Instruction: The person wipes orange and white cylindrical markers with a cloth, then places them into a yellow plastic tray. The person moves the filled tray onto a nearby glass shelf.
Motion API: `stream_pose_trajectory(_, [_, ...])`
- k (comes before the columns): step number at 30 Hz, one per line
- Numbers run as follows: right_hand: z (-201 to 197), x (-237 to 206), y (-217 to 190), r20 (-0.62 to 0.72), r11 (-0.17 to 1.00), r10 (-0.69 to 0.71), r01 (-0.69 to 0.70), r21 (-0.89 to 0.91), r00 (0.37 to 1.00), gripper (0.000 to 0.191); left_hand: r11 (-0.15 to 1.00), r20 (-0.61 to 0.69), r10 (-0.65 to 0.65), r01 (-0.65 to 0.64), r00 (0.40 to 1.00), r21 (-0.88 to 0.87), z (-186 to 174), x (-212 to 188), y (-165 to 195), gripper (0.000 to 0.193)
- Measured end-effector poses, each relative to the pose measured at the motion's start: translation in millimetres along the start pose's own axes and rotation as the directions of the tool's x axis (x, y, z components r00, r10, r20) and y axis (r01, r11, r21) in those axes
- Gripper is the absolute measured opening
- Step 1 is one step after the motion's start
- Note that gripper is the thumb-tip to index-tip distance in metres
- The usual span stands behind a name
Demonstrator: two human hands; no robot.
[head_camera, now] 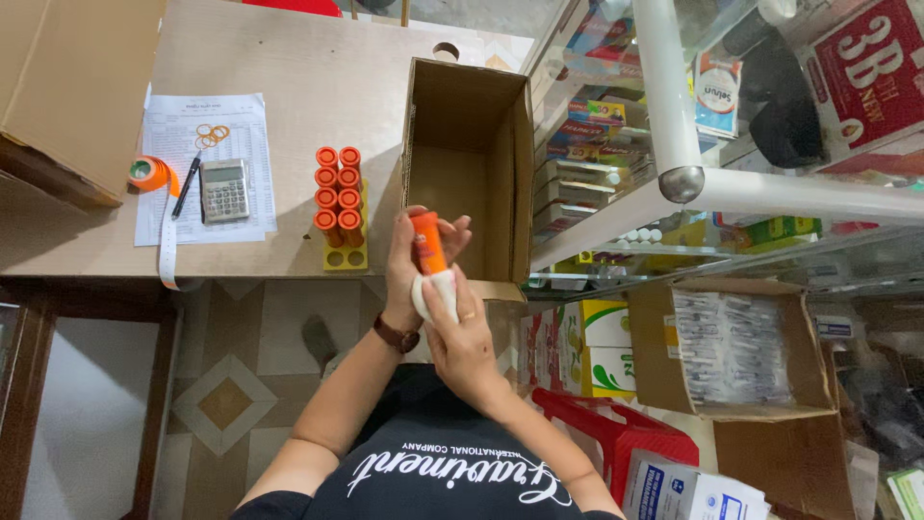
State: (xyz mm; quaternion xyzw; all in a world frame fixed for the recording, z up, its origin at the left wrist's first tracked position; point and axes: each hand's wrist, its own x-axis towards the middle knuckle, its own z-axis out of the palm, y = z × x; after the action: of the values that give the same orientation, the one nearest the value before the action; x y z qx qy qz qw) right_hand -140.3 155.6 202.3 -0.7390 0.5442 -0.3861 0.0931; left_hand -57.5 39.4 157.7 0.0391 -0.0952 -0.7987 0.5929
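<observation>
Beside the open box (469,169), both hands (430,279) hold an orange tube (427,243).

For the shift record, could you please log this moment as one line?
left hand: holds orange tube | right hand: grips its white cap | open cardboard box: behind

Open cardboard box (469,169) on desk (318,87); tube rack (340,207) just left of it; calculator (224,190) on paper sheet (204,164) further left; tape roll (146,173) at sheet's left edge.
</observation>
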Motion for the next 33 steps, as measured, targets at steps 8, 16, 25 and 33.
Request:
stream_pose_trajectory(8, [11.8, -33.1, 41.1, 0.216, 0.719, 0.409, -0.458, 0.523, 0.887, 0.045, 0.988, -0.050, -0.109, 0.102, 0.993, -0.120, -12.7, 16.6, 12.3, 0.047])
stream_pose_trajectory(16, [14.3, -39.8, 76.9, 0.160, 0.529, 0.483, -0.433, 0.730, 0.861, 0.047, 0.950, -0.028, -0.309, 0.307, 0.951, -0.058, -8.8, 20.6, 8.2, 0.046])
stream_pose_trajectory(25, [-0.8, 4.1, 68.7, -0.142, 0.983, 0.178, -0.171, 0.063, 0.974, 0.055, 0.934, -0.035, -0.294, 0.295, 0.955, 0.202, 2.5, 3.3, -21.6, 0.030])
stream_pose_trajectory(33, [-8.4, 24.6, 35.8, -0.112, 0.973, -0.079, 0.053, -0.225, 0.991, 0.056, 0.953, -0.129, -0.220, 0.241, 0.967, 0.184, 1.6, 10.5, -9.2, 0.033])
